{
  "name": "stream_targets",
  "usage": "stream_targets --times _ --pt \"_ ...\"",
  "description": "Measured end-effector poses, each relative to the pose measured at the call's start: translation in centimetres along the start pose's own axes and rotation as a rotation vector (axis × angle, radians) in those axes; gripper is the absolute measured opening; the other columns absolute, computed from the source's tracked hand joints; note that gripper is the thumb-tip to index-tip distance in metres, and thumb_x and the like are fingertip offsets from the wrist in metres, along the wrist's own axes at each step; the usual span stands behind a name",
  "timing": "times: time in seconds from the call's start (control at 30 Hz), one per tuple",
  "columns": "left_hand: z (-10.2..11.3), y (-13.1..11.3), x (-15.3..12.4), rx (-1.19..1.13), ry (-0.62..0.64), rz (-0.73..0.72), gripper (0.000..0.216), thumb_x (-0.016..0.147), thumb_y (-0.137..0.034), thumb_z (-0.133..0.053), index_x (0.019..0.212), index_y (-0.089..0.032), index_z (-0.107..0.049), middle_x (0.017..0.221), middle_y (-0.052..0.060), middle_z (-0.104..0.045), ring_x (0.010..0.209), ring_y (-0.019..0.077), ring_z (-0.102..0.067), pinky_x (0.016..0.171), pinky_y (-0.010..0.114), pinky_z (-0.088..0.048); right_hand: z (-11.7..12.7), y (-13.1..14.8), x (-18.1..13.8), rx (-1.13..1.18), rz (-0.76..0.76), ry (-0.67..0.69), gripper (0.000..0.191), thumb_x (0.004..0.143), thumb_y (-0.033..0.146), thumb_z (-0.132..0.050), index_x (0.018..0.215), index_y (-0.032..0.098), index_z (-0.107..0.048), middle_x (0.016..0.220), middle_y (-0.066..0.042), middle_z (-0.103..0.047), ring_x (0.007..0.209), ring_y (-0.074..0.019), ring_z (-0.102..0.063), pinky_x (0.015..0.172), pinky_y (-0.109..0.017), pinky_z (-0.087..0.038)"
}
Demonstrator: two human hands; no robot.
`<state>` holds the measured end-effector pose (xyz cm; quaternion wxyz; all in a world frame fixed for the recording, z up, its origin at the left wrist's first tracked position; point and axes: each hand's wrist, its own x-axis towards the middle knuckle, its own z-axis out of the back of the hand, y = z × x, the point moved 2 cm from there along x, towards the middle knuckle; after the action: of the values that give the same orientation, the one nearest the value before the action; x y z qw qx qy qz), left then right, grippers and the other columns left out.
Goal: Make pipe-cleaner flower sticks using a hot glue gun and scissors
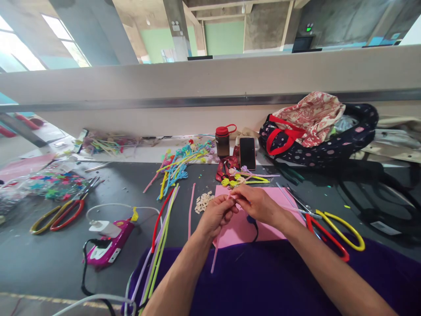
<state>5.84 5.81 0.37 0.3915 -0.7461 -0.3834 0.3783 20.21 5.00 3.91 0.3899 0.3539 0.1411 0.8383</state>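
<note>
Grip: two bare hands, the left hand [219, 213] and the right hand [255, 202], fingertips drawn together and both closed in a pinch on one slim pale-pink fuzzy craft stem [215, 259]; exact hold between the fingers partly hidden. Location of stem: upper part at the fingertips, above a flat pink rectangular sheet [241, 232]; free end running out below the left hand, over a dark purple cloth [256, 281]. Step in hand, by judgement: fine bending or twisting of the stem at the pinch. Called for next, by judgement: a steady left pinch and small turns from the right fingertips, the free end clear of the cloth. Just left of the sheet: one heap of small cream-coloured pieces [204, 202]; one loose straight pink fuzzy stem [191, 210]. Further left: long red, lilac and yellow-green fuzzy stems [161, 237], lying side by side. Beyond the sheet: a small group of yellow, pink and lilac fuzzy stems [226, 181]; one dark-screened phone [247, 153], propped upright; one dark bottle with red lid [222, 145]. Right of the sheet: one pair of metal scissors with red and yellow handles [317, 215]. Beneath: dark grey surface [49, 263].
</note>
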Motion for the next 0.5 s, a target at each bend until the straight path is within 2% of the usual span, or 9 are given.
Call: stream_targets --times 0.17,0.5 --pt "-0.23 -0.17 -0.08 -0.034 -0.064 -0.035 0.023 0.066 -0.029 -0.069 0.065 -0.014 -0.051 0.056 -0.001 -0.061 0.032 0.0003 -0.034 0.03 0.013 -0.011 -0.36 -0.4 -0.14 -0.095 -0.034 -0.028 0.013 0.084 0.012 -0.047 0.083 0.018 -0.058 0.08 -0.005 -0.06 0.076 -0.0166 -0.057 0.067 -0.026 -0.042" --pt "-0.38 0.55 0.1 0.065 -0.154 -0.199 0.026 0.067 -0.035 -0.068 0.064 -0.015 -0.053 0.054 -0.002 -0.06 0.034 0.0008 -0.032 0.034 0.015 -0.016 -0.85 -0.6 -0.27 -0.206 -0.121 -0.065 0.012 0.083 0.013 -0.047 0.077 0.017 -0.057 0.074 -0.004 -0.059 0.071 -0.0164 -0.055 0.063 -0.025 -0.039"
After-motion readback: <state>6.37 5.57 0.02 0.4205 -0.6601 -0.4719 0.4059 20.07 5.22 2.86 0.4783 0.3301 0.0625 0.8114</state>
